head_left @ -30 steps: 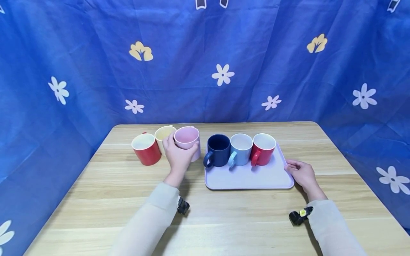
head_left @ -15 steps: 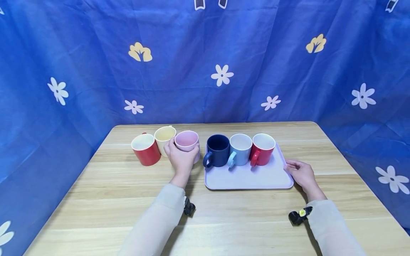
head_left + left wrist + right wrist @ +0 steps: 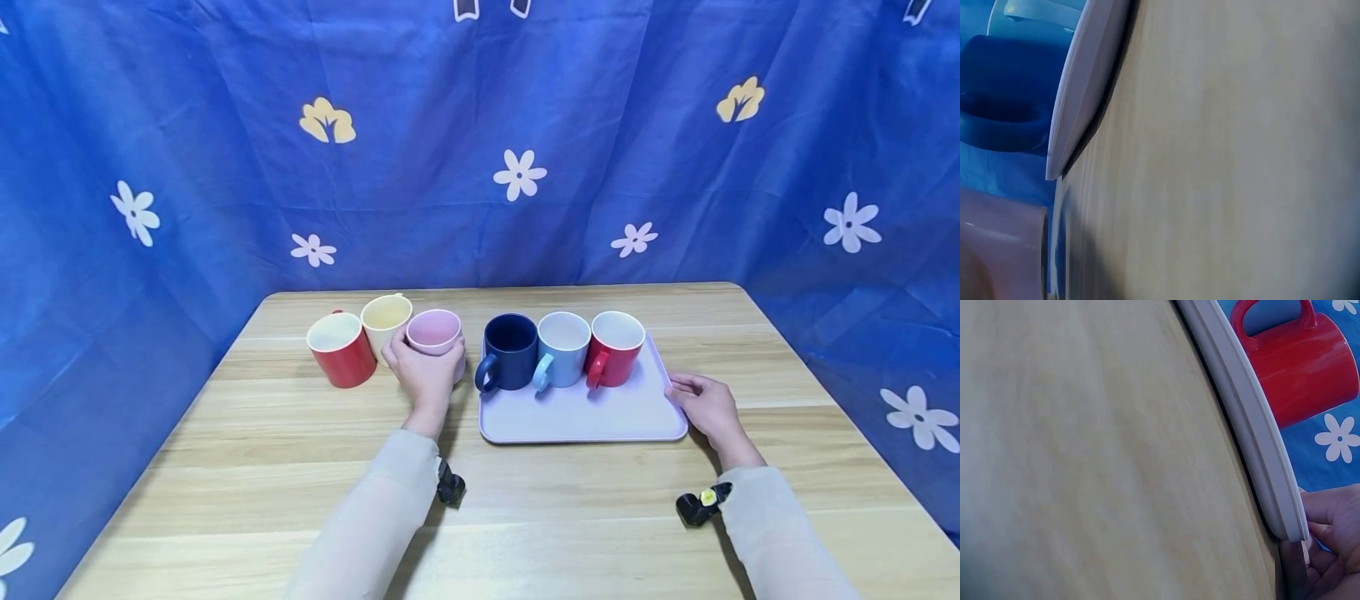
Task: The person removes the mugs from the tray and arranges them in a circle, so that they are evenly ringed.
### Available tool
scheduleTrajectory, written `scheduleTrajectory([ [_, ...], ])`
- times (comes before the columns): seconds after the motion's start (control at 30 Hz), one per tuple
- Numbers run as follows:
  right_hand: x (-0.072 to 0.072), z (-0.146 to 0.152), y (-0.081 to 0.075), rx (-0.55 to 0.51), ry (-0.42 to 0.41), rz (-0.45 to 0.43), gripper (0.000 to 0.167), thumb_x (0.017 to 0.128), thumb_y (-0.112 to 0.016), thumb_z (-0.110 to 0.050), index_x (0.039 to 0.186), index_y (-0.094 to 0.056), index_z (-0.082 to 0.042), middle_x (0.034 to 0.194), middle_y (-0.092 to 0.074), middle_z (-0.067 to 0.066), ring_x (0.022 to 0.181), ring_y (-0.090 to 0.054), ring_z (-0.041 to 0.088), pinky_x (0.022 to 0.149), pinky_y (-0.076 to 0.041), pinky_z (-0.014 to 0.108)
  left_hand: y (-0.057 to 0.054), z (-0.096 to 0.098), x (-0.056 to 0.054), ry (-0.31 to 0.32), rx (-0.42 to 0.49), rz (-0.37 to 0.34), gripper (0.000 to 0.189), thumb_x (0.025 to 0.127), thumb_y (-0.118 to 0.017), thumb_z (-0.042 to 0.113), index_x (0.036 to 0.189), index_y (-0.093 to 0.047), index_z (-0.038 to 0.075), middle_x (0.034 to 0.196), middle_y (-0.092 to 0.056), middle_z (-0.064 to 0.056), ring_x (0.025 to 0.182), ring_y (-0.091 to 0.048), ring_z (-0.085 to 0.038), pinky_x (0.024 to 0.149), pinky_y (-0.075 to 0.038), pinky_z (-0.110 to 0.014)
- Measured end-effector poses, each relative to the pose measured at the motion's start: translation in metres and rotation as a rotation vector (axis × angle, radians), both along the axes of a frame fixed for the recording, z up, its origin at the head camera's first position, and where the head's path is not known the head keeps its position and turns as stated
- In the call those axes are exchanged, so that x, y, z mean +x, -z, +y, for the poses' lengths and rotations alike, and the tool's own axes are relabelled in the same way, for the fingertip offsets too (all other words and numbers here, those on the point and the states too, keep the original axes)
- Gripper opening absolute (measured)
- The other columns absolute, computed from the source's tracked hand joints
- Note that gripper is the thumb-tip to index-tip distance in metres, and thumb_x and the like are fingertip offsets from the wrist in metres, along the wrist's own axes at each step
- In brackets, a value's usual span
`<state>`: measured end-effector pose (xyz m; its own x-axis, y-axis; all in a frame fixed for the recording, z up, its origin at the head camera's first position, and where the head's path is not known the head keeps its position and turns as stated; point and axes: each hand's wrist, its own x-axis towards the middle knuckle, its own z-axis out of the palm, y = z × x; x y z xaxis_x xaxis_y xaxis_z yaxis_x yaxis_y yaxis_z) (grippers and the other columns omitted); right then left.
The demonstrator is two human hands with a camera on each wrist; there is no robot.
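The left hand (image 3: 424, 379) clasps a cylindrical pink mug (image 3: 435, 327) from its near side; the right hand (image 3: 707, 408) grips a rectangular lilac tray (image 3: 585, 422).

A pale wood-grain tabletop (image 3: 570, 525) with rounded far corners spreads beneath the left fingers (image 3: 397, 344) and right fingers (image 3: 686, 382). Beyond both hangs a creased blue fabric backdrop (image 3: 420, 208), which also runs down past either side. On it, a flat yellow tree-shaped print (image 3: 327, 120) sits high beyond the left fingers and left of them; a matching yellow print (image 3: 740, 100) is high beyond the right fingers, right of them. A white six-petalled flower print (image 3: 513, 177) lies beyond and between the two sets of fingers, and another white flower (image 3: 920, 422) is well right of the right fingers.
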<state>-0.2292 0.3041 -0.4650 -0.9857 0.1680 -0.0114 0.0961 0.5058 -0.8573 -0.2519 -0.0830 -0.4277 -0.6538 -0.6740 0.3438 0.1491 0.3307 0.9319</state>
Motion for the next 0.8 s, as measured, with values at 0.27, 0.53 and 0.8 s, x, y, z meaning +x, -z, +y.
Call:
scheduleTrajectory([
  [0.27, 0.0, 0.0, 0.0, -0.006, 0.017, -0.009, 0.04, 0.09, -0.065, -0.014, 0.123, -0.058, 0.008, 0.113, -0.064, 0.023, 0.094, -0.064, 0.015, 0.071, -0.047, 0.012, 0.004, 0.0, -0.005, -0.056, -0.003, -0.033, 0.084, 0.056, -0.09, 0.023, 0.125, -0.046, 0.003, 0.128, -0.039, -0.013, 0.12, -0.038, -0.025, 0.101, -0.034, -0.033],
  [0.53, 0.001, 0.0, -0.002, -0.003, 0.013, -0.018, 0.04, 0.092, -0.062, -0.013, 0.125, -0.056, 0.009, 0.115, -0.062, 0.024, 0.1, -0.062, 0.021, 0.073, -0.047, 0.012, 0.004, 0.0, -0.008, -0.067, -0.006, -0.038, 0.084, 0.056, -0.09, 0.021, 0.125, -0.046, 0.003, 0.127, -0.04, -0.013, 0.121, -0.037, -0.024, 0.101, -0.032, -0.033],
  [0.8, 0.001, -0.001, -0.001, -0.012, 0.018, -0.024, 0.039, 0.092, -0.062, -0.012, 0.125, -0.056, 0.008, 0.116, -0.061, 0.025, 0.104, -0.061, 0.026, 0.073, -0.047, 0.012, 0.008, -0.001, -0.013, -0.083, -0.009, -0.037, 0.085, 0.055, -0.091, 0.022, 0.123, -0.045, 0.004, 0.127, -0.039, -0.013, 0.121, -0.035, -0.024, 0.102, -0.032, -0.032],
])
